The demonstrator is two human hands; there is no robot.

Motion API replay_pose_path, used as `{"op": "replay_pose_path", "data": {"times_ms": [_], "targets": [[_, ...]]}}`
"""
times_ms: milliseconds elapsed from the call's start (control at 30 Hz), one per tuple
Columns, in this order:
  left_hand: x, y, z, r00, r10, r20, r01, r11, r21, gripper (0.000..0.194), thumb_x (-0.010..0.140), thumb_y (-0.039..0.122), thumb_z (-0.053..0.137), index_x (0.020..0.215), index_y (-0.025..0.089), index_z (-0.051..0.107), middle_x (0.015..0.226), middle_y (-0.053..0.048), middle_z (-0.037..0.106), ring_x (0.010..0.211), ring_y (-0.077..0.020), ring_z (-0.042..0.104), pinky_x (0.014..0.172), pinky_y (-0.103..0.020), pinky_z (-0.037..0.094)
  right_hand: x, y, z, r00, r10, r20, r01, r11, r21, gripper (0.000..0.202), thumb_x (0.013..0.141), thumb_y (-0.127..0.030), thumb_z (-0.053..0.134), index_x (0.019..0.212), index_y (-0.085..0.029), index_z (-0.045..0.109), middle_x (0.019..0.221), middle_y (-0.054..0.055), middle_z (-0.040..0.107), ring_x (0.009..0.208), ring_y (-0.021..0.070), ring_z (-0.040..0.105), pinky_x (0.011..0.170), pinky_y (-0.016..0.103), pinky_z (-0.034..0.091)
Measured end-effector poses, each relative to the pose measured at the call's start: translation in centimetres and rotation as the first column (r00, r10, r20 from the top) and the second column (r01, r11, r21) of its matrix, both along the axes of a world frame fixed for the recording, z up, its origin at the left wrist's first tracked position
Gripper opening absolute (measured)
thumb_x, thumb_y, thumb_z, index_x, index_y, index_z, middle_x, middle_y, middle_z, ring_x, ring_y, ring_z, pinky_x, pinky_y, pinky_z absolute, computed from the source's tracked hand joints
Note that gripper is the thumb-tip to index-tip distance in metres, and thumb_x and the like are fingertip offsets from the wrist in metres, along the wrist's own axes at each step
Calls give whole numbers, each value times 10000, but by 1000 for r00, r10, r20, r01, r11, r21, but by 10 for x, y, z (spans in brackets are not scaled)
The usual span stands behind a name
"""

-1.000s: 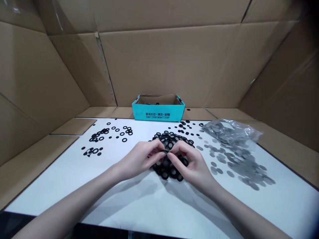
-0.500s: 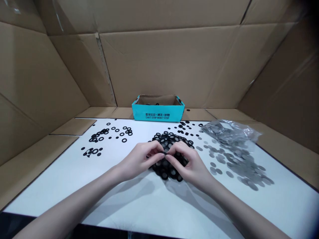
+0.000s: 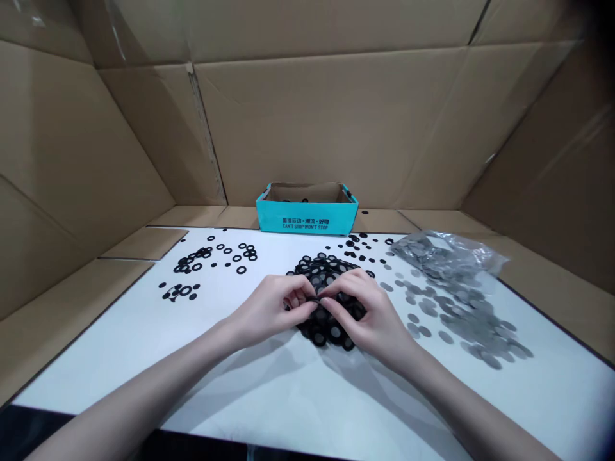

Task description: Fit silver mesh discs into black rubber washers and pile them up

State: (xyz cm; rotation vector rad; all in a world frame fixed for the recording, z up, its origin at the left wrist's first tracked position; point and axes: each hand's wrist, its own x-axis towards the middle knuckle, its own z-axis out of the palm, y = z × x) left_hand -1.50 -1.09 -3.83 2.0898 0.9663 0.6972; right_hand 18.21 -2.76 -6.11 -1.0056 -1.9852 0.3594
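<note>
My left hand point(image 3: 283, 301) and my right hand point(image 3: 362, 307) meet over a heap of black rings with grey centres point(image 3: 331, 333). Thumb and fingertips of both hands pinch one small black ring point(image 3: 316, 299) between them; the fingers cover much of it, so whether it has a grey centre cannot be seen. The heap lies on the white tabletop point(image 3: 250, 403), under and behind the fingers. To the right, many loose grey translucent discs point(image 3: 473, 320) are spread beside a clear plastic bag point(image 3: 446, 250) holding more of them.
An open turquoise box point(image 3: 307, 219) stands at the back, with a few dark pieces inside. Empty black rings point(image 3: 241, 270) and small black discs lie scattered at the left. More black pieces point(image 3: 355, 246) lie behind the heap. Cardboard walls point(image 3: 336, 128) enclose the table's back and sides.
Both hands stay over the heap, still pinching the black ring, with only slight finger movement. The whole view has shifted very slightly.
</note>
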Motion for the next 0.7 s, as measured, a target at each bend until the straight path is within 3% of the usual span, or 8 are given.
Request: {"op": "replay_pose_path", "data": {"times_ms": [133,267,333,467,700], "targets": [[2,-2,0,999,20,41,-20,1000,0,108,865,244,578,833,144,606,698,8,593,617,-104,540,576,-200,423,0,0,1,1000,-6,-12,6,1000,-13,151,888,-190,572,739,-219,568,730,34,659,789,216,542,702,367,418],[3,-3,-1,990,-11,139,28,992,-119,120,907,275,534,895,157,549,777,-3,603,703,-128,611,627,-219,478,-2,-2,4,998,14,-68,-16,999,-31,186,895,-191,542,714,-220,510,685,18,597,722,187,531,649,331,423],[3,-5,2,990,-24,136,43,990,-138,114,917,275,516,896,164,528,760,-2,610,696,-134,628,623,-224,491,-4,-5,4,997,8,-81,-6,1000,21,192,896,-181,530,713,-221,489,674,15,575,711,184,520,650,335,413],[3,-6,11,999,-34,17,35,999,-30,106,891,252,542,829,166,533,683,15,599,601,-108,573,544,-196,439,-8,-11,4,995,-55,-86,67,987,146,185,886,-157,517,721,-227,470,667,20,559,733,201,504,669,368,384],[0,-2,10,1000,26,-16,-25,999,29,89,843,215,580,818,144,626,672,4,620,600,-106,570,558,-187,444,-6,-5,2,999,-41,-26,42,997,71,142,882,-177,576,747,-220,569,711,32,659,796,221,525,695,385,384]]}}
